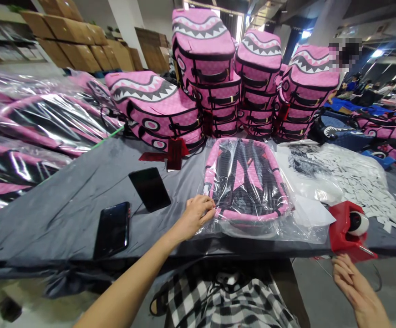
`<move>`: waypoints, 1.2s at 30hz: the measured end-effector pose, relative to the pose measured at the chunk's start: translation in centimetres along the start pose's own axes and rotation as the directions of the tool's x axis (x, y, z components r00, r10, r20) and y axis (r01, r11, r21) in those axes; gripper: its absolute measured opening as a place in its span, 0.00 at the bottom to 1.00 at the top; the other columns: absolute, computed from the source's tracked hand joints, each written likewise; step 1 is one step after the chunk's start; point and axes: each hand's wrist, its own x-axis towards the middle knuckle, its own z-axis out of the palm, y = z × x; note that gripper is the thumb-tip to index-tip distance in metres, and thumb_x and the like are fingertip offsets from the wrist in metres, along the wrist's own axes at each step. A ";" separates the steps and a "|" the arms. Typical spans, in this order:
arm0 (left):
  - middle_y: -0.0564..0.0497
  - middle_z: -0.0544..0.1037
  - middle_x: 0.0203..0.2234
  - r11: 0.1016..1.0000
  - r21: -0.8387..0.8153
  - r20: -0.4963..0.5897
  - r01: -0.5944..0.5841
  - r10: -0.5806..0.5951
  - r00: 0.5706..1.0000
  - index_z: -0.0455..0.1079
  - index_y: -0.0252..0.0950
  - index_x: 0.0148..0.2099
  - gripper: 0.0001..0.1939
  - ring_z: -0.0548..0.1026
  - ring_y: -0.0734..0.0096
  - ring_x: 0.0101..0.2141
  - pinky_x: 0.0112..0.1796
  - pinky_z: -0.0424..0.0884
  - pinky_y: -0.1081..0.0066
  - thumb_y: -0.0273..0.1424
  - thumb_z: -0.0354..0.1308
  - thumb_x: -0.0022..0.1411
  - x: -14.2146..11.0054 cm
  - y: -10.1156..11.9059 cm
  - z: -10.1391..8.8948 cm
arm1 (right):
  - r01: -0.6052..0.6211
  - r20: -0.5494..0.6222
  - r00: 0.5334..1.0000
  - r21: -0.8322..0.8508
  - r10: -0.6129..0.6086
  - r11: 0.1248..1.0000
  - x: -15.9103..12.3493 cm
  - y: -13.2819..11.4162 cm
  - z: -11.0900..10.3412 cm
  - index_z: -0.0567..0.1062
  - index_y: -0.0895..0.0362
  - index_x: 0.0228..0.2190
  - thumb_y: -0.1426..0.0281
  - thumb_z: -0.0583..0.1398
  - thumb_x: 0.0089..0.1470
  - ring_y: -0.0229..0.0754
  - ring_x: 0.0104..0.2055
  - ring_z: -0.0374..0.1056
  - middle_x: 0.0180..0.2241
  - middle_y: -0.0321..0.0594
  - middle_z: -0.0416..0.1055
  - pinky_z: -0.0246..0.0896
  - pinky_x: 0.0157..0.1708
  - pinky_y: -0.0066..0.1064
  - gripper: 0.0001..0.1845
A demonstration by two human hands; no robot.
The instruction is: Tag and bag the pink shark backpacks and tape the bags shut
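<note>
A pink and black backpack [247, 177] lies flat in a clear plastic bag [242, 230], straps side up, in front of me. At the bag's lower left edge is my left hand [198, 214], its fingers curled closed on the plastic. My right hand [350, 280] is at the table's front edge, fingers pressed together against the near end of a red tape dispenser [343, 228]. Whatever those fingertips pinch is too small to make out. The dispenser carries a roll of tape [358, 223].
Stacked pink backpacks [205, 50] line the back. Plastic-wrapped backpacks [48, 118] lie at left. A phone [112, 228] and a dark flat tablet-like thing [150, 189] rest left of the bag. White paper pieces [365, 182] heap at right. Cartons [71, 36] stand behind.
</note>
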 end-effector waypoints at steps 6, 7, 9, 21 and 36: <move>0.51 0.78 0.40 0.999 -0.003 0.002 -0.041 0.041 0.999 0.71 0.40 0.35 0.10 0.69 0.60 0.46 0.49 0.57 0.58 0.35 0.53 0.68 0.1 0.0 -0.1 | 0.167 0.257 0.951 0.042 -0.172 0.985 -0.9 -4.7 10.5 0.58 0.52 0.24 0.56 0.60 0.62 0.33 0.19 0.29 0.20 0.24 0.37 0.33 0.13 0.22 0.22; 0.51 0.78 0.40 0.999 -0.004 0.002 -0.038 0.038 0.999 0.71 0.39 0.35 0.09 0.69 0.60 0.46 0.49 0.57 0.58 0.35 0.53 0.68 0.1 0.0 -0.1 | 0.209 0.422 0.889 -0.025 -0.179 0.978 -0.6 -5.5 12.9 0.58 0.52 0.24 0.55 0.60 0.62 0.33 0.19 0.33 0.20 0.24 0.40 0.37 0.15 0.23 0.23; 0.51 0.77 0.40 1.000 -0.006 0.007 -0.027 0.027 1.000 0.71 0.39 0.35 0.09 0.69 0.60 0.45 0.49 0.56 0.58 0.34 0.54 0.68 0.2 0.1 -0.2 | 0.340 0.754 0.654 -0.223 -0.060 0.913 0.7 -6.6 18.5 0.61 0.53 0.24 0.54 0.62 0.60 0.33 0.20 0.44 0.19 0.26 0.48 0.44 0.20 0.25 0.22; 0.50 0.76 0.39 0.998 0.027 -0.013 -0.057 0.057 0.998 0.73 0.40 0.40 0.09 0.68 0.61 0.43 0.48 0.56 0.58 0.34 0.52 0.70 0.1 -0.5 0.0 | 0.912 0.694 0.356 -0.403 0.626 -0.072 9.1 -0.1 33.5 0.71 0.53 0.37 0.56 0.65 0.58 0.38 0.29 0.64 0.28 0.32 0.70 0.45 0.27 0.26 0.15; 0.51 0.77 0.39 0.999 0.044 0.093 0.025 -0.029 0.995 0.73 0.39 0.36 0.07 0.70 0.59 0.46 0.53 0.56 0.54 0.34 0.55 0.66 0.8 0.5 -1.4 | 0.905 0.762 0.409 -0.407 0.502 -0.120 5.2 2.8 33.2 0.75 0.55 0.34 0.43 0.68 0.46 0.49 0.35 0.73 0.33 0.43 0.77 0.53 0.29 0.30 0.28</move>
